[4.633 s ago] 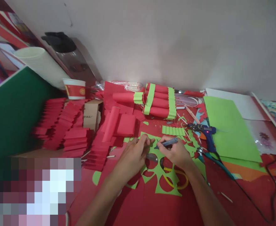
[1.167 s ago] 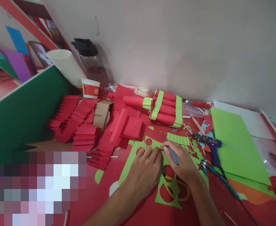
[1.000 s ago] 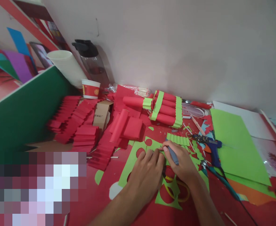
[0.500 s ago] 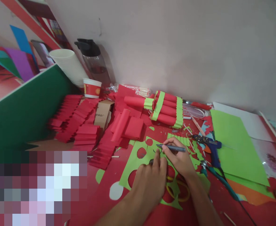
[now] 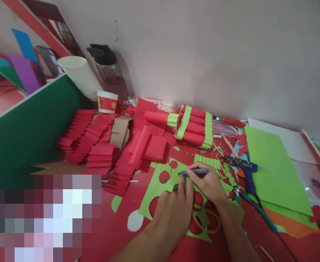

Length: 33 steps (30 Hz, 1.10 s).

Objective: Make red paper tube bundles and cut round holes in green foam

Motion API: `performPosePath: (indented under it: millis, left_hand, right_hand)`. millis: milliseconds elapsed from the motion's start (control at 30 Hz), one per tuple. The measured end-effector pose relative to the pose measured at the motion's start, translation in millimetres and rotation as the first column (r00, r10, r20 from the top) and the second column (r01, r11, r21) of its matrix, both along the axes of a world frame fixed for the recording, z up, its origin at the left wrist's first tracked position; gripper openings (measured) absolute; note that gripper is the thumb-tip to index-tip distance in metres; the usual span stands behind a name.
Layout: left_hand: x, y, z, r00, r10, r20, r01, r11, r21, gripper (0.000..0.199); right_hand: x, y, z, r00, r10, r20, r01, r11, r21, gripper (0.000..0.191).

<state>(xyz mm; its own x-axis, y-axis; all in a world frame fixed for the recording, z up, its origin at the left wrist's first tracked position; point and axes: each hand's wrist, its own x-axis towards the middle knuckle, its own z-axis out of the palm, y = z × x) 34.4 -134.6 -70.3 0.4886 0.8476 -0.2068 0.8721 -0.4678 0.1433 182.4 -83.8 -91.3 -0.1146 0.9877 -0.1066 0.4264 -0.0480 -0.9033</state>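
A dark grey marker pen [image 5: 202,170] is pinched between the thumb and fingers of my right hand [image 5: 209,185]. Its tip touches a light green paper sheet [image 5: 155,182] that has several round holes cut in it. My left hand [image 5: 173,209] rests on this sheet, index finger stretched toward the pen tip, the other fingers partly bent. A small dark object [image 5: 175,187] pokes out beside the left fingers; most of it is hidden. Yellow scissor handles [image 5: 216,223] lie near my right wrist, over the sheet's lower part.
Red paper rolls banded in green [image 5: 192,125] lie by the wall. Folded red paper [image 5: 100,158] is at left, near a paper cup [image 5: 107,102] and bottle [image 5: 108,71]. To the right are a blue glue gun [image 5: 248,174], pliers [image 5: 254,207] and green sheets [image 5: 274,171].
My right hand has shifted slightly, and the pen has moved a little to the left and lies flatter, its tip lower on the green sheet. The left hand has stayed in place.
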Motion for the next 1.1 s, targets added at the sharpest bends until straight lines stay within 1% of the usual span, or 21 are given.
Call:
performPosePath:
  millis: [133, 300, 433, 500, 633, 767, 900, 1000, 1100]
  left_hand:
    - [0.8, 0.1, -0.8, 1.0, -0.013, -0.005, 0.013, 1.0, -0.008, 0.035]
    - [0.3, 0.2, 0.2, 1.0, -0.016, -0.004, 0.016, 1.0, -0.015, 0.033]
    - [0.1, -0.2, -0.3, 1.0, -0.007, 0.016, 0.007, 1.0, -0.006, 0.035]
    - [0.1, 0.0, -0.2, 1.0, -0.005, 0.021, 0.005, 1.0, -0.012, 0.035]
    - [0.1, 1.6, 2.0, 1.0, -0.01, 0.009, 0.011, 0.999, -0.043, 0.036]
    - [-0.2, 2.7, 4.3, 1.0, -0.021, -0.008, 0.02, 0.998, -0.053, 0.039]
    - [-0.3, 3.3, 4.1, 1.0, -0.017, -0.006, 0.016, 0.998, -0.066, 0.035]
    - [-0.4, 3.8, 3.5, 1.0, -0.017, -0.008, 0.016, 0.998, -0.067, 0.038]
    - [-0.5, 4.5, 3.4, 0.999, -0.027, -0.018, 0.025, 0.997, -0.069, 0.039]
  right_hand:
    - [-0.7, 0.3, 0.7, 1.0, 0.002, 0.011, -0.002, 1.0, 0.0, 0.019]
    - [-0.6, 0.5, 0.6, 1.0, -0.025, -0.004, 0.025, 1.0, 0.015, 0.018]
    - [-0.3, -0.3, -0.1, 1.0, 0.001, -0.001, -0.001, 1.0, 0.01, 0.019]
    - [-0.3, -0.6, -0.9, 1.0, -0.009, 0.003, 0.009, 1.0, 0.016, 0.019]
    - [-0.3, -0.7, -2.2, 0.999, -0.045, -0.001, 0.045, 0.998, 0.044, 0.018]
    - [-0.6, -0.6, -0.7, 1.0, -0.02, 0.013, 0.019, 0.999, 0.039, 0.017]
    - [-1.4, -0.6, 0.7, 0.998, -0.053, 0.023, 0.051, 0.997, 0.064, 0.017]
    - [-1.4, -1.0, -0.2, 0.999, -0.027, 0.021, 0.025, 0.998, 0.052, 0.016]
    - [-1.4, -1.7, -1.1, 0.999, -0.045, 0.012, 0.044, 0.998, 0.051, 0.016]
